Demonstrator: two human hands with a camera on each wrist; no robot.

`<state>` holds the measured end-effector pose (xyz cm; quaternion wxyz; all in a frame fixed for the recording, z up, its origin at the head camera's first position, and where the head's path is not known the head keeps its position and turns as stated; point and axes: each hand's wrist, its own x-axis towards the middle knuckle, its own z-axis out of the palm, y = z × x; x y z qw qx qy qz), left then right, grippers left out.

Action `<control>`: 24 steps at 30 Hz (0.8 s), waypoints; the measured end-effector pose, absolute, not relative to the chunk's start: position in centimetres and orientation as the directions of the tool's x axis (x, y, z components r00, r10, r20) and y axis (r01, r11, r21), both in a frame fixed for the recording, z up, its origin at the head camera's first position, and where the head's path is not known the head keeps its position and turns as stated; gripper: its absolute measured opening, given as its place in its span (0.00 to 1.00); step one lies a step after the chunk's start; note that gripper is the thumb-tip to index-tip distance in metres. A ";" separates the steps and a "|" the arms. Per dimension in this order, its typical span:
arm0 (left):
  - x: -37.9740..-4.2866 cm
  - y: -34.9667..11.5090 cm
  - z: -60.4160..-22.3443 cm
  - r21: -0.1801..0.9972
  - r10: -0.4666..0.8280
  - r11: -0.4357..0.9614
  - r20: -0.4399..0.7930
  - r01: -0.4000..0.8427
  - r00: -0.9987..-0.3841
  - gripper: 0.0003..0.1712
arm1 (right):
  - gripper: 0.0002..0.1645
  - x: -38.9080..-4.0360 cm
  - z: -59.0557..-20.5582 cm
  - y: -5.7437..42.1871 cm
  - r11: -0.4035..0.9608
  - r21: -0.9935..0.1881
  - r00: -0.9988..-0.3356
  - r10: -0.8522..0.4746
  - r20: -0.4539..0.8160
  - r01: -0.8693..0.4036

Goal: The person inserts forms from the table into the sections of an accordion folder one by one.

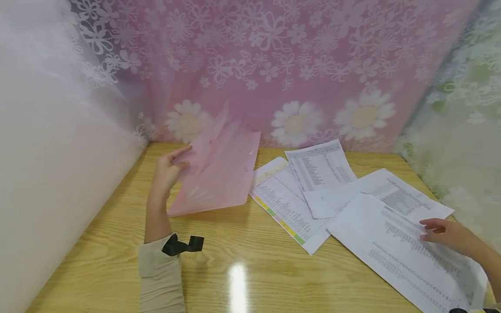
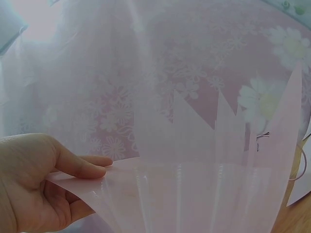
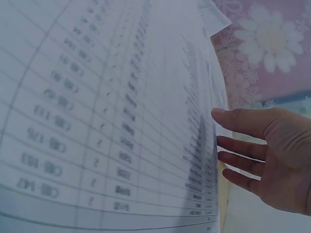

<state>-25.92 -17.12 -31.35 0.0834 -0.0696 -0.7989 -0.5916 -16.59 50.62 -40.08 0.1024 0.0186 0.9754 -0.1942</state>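
My left hand (image 1: pixel 168 167) pinches the left edge of a pink translucent plastic folder (image 1: pixel 228 174) at the back left of the table. In the left wrist view, the thumb (image 2: pixel 87 167) lies on top of the sheet and fingers sit beneath it. Several pointed inner flaps (image 2: pixel 194 121) of the folder stand up. At the right, my right hand (image 1: pixel 450 234), fingers loosely extended, hovers at or just above a large printed sheet (image 1: pixel 391 256). The right wrist view has the fingers (image 3: pixel 243 148) beside the sheet's edge; whether they touch it I cannot tell.
Between the hands lie more printed papers: a colour-striped table sheet (image 1: pixel 282 204), a smaller list (image 1: pixel 321 174) and another sheet (image 1: pixel 407 195), overlapping. A pink flowered curtain (image 1: pixel 254 65) borders the wooden table (image 1: pixel 219 248) at the back, with pale sheeting on both sides.
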 end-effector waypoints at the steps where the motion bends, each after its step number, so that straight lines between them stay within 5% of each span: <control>1: -25.9 -17.2 -31.3 0.934 0.013 0.289 0.215 0.210 -0.976 0.25 | 0.42 -16.4 -40.4 50.7 0.920 -0.383 -0.977 -0.002 -0.213 0.082; 17: -25.8 -17.0 -31.4 0.938 0.019 0.268 0.222 0.219 -0.975 0.25 | 0.20 -17.2 -41.5 49.8 0.944 -0.330 -0.999 -0.020 -0.037 -0.007; 24: -25.8 -17.0 -31.4 0.935 0.017 0.271 0.232 0.227 -0.973 0.25 | 0.10 -20.3 -39.7 47.5 0.955 -0.285 -0.992 -0.045 0.118 -0.077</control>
